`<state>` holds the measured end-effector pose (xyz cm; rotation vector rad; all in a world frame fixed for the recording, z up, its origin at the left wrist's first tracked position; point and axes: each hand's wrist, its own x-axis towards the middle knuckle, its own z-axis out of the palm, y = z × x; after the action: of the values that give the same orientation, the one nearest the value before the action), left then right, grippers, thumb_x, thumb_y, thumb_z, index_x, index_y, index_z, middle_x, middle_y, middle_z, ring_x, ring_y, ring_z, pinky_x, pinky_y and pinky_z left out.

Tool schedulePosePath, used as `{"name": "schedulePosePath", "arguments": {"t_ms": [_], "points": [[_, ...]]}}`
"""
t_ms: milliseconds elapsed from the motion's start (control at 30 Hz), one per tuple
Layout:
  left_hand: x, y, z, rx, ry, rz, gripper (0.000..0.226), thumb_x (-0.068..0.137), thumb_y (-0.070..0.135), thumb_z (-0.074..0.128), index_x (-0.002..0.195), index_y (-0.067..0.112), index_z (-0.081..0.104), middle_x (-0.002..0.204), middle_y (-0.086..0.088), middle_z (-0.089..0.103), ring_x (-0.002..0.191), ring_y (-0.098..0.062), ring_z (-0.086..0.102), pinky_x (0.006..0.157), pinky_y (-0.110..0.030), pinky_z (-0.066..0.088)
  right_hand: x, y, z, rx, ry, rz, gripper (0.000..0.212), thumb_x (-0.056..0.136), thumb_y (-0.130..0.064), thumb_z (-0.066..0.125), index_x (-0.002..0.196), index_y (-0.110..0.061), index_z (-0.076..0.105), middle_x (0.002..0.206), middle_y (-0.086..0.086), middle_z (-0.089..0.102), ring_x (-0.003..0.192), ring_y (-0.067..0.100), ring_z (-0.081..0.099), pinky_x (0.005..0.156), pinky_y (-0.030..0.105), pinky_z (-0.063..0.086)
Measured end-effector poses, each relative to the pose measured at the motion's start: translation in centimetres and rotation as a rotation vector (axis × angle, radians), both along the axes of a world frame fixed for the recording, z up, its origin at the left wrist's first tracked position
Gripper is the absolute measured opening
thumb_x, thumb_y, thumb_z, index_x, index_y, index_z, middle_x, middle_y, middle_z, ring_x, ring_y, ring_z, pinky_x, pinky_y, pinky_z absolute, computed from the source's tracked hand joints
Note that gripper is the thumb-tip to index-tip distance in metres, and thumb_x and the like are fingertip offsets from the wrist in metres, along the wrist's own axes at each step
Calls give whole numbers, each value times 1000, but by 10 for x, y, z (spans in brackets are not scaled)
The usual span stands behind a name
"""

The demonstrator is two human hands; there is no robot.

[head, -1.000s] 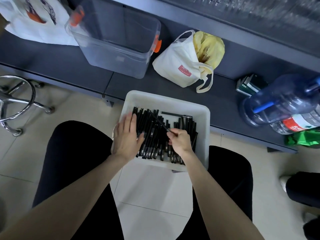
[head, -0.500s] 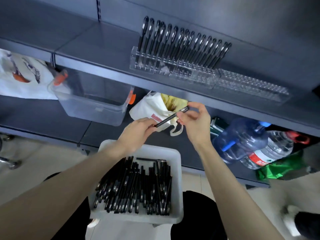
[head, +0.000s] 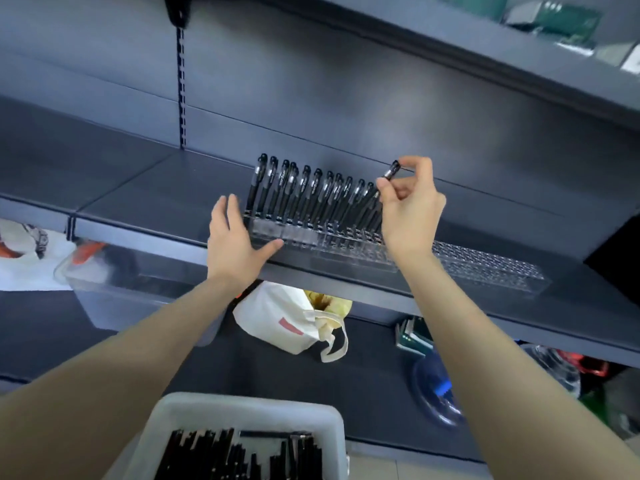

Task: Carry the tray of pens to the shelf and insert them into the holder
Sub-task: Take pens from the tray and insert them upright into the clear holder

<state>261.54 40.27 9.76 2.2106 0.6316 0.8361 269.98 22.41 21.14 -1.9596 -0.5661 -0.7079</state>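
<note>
A clear slotted pen holder [head: 485, 268] lies along the dark shelf [head: 145, 195]; its left part carries a row of several black pens [head: 311, 192] standing tilted. My right hand [head: 408, 209] pinches one black pen [head: 391, 170] by its upper end, just right of that row, its lower end hidden behind the hand. My left hand [head: 239, 237] rests with straight fingers against the holder's left end. The white tray [head: 249, 407] with several black pens [head: 242, 455] sits low in view between my arms.
Under the shelf stand a clear storage bin [head: 114, 292], a white tote bag with yellow contents [head: 284, 320], small books [head: 414, 336] and blue water bottles [head: 436, 393]. Another shelf [head: 485, 60] overhangs above. The holder's right half has free slots.
My view rose from the tray to the shelf. The right hand lifted a pen from the tray up to the holder; the left hand let go of it and moved to the holder's left end.
</note>
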Motion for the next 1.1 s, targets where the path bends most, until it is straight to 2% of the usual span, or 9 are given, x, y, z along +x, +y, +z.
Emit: {"name": "schedulePosePath", "arguments": {"t_ms": [100, 200, 400, 533, 667, 833, 933, 1033, 1100], "points": [[11, 12, -2, -103, 37, -45, 105, 78, 44, 71, 150, 13, 1, 156, -6, 11, 138, -29, 29, 109, -46, 32, 11, 9, -1, -69, -38, -16, 24, 89, -13, 61, 112, -9, 53, 75, 2, 66, 75, 28, 63, 78, 43, 50], [12, 15, -11, -110, 53, -38, 96, 83, 44, 65, 150, 24, 0, 154, -5, 22, 131, -34, 40, 102, -47, 37, 15, 17, -9, -123, -50, -17, 24, 90, -14, 60, 112, -7, 52, 76, 2, 65, 76, 30, 62, 77, 43, 48], [13, 17, -18, -108, 4, 0, 85, 84, 42, 65, 148, 26, 12, 150, -3, 34, 131, -32, 41, 101, -47, 38, 18, 24, -23, -275, -21, -1, 25, 92, -15, 59, 115, -8, 50, 84, 6, 67, 81, 27, 62, 81, 34, 42], [15, 18, -21, -110, -6, 4, 84, 82, 42, 66, 147, 26, 15, 148, -1, 38, 130, -29, 42, 100, -46, 40, 21, 29, -21, -344, 34, 30, 27, 93, -14, 57, 119, -10, 50, 91, 10, 68, 86, 29, 62, 81, 41, 51], [15, 19, -21, -107, 3, 12, 83, 82, 41, 66, 147, 26, 16, 147, -2, 40, 128, -31, 44, 98, -46, 41, 21, 33, -23, -477, 40, 43, 27, 95, -10, 52, 122, -10, 49, 85, 15, 66, 83, 33, 61, 80, 45, 52], [16, 18, -22, -81, 3, 16, 84, 83, 42, 65, 148, 25, 15, 148, -2, 37, 129, -31, 43, 100, -47, 40, 20, 34, -28, -430, 75, 29, 29, 95, -10, 51, 124, -9, 48, 88, 17, 66, 87, 34, 61, 81, 46, 51], [15, 18, -22, -68, 9, 1, 90, 84, 42, 64, 149, 26, 4, 151, -2, 32, 131, -34, 41, 102, -49, 39, 17, 33, -27, -414, 80, 8, 32, 95, -13, 52, 126, -12, 47, 89, 15, 67, 89, 34, 60, 83, 46, 50], [9, 17, -20, -88, 7, -42, 101, 85, 39, 64, 148, 25, -14, 156, -2, 20, 136, -33, 34, 106, -49, 36, 5, 28, -30, -354, 79, -22, 34, 95, -13, 52, 128, -14, 46, 83, 11, 68, 81, 29, 63, 79, 37, 51], [1, 17, -19, -83, 24, -74, 101, 87, 37, 63, 148, 22, -16, 158, -3, 9, 141, -29, 23, 112, -46, 29, -6, 23, -36, -311, 73, -27, 32, 94, -13, 53, 126, -13, 49, 79, 9, 68, 75, 27, 63, 74, 30, 47]]}}
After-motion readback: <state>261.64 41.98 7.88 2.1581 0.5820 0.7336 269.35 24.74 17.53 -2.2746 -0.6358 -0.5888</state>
